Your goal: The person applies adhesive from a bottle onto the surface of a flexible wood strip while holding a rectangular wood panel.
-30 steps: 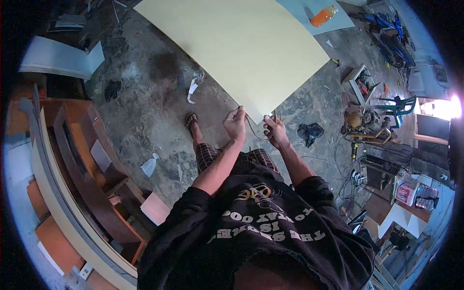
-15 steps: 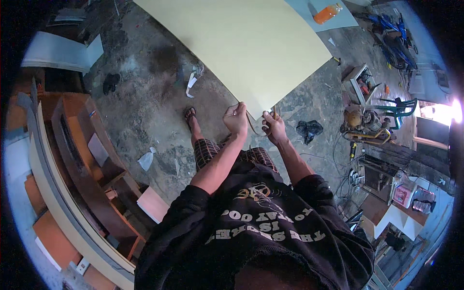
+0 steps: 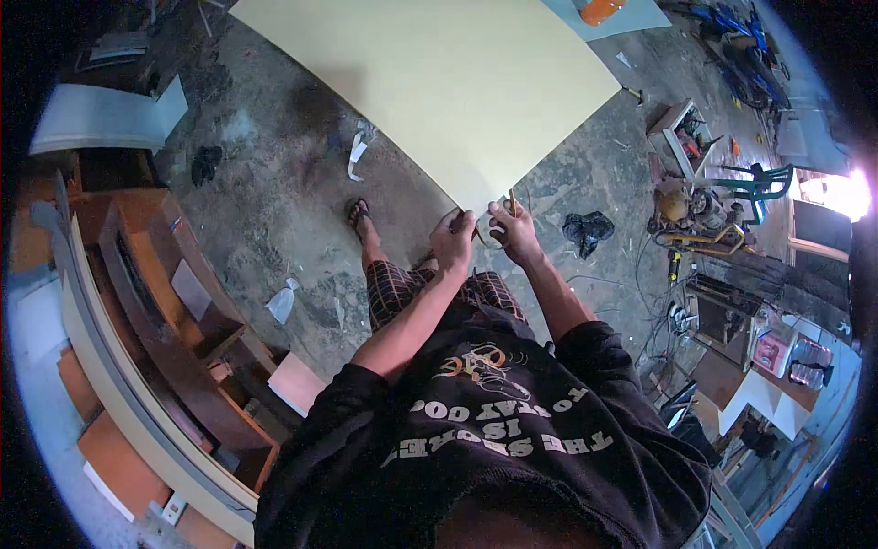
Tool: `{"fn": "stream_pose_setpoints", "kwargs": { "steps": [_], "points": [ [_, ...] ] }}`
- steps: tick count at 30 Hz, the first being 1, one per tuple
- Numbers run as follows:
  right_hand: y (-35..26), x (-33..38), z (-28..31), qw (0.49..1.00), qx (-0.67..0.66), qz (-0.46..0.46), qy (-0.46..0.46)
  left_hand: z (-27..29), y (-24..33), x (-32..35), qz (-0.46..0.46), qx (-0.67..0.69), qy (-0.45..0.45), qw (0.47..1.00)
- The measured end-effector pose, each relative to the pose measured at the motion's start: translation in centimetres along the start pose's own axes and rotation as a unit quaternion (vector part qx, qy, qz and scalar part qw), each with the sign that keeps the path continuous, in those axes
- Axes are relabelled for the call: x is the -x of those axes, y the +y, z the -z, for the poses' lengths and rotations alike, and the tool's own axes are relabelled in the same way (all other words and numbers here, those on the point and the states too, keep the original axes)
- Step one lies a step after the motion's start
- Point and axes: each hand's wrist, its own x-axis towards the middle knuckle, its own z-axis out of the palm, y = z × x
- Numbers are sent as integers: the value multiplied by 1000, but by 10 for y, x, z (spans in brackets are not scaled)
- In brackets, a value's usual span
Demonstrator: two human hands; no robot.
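Note:
A large pale-yellow board (image 3: 457, 91) lies ahead of me, one corner pointing at my body. Just at that corner, my left hand (image 3: 452, 245) is closed, thumb pressed to the fingers, on a thin, brown bendy strip (image 3: 479, 236). The strip curves down between my hands. To its right my right hand (image 3: 515, 232) is closed too, pinching the strip near the corner's right edge. A narrow yellowish-brown piece stands up past the right fingers; whether it is the strip's end, I cannot tell.
A brown wooden cabinet (image 3: 174, 302) lies along the left. To the right are a black plastic bag (image 3: 588, 231), a hammer (image 3: 634, 93), a tool box (image 3: 679, 137), a green chair (image 3: 759, 181) and a machine (image 3: 704, 215) with cables. An orange bottle (image 3: 602, 11) lies beyond the board.
The strip's loop between my hands has become smaller. My left hand has turned and lowered slightly, and my right hand has shifted a little left. The view has moved slightly.

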Motion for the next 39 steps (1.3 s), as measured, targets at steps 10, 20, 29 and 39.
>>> {"fn": "stream_pose_setpoints", "kwargs": {
  "steps": [10,20,29,39],
  "points": [
    [0,2,0,1000,-15,16,-14,-9,-51,-15,-26,3,45,999],
    [-21,5,114,994,-71,-30,77,13,13,-30,114,122,-165,972],
    [73,57,165,956,77,-72,275,52,55,-82,104,-109,-304,941],
    [203,113,57,896,178,-197,356,175,158,-255,71,-61,-317,944]
  ]
}}
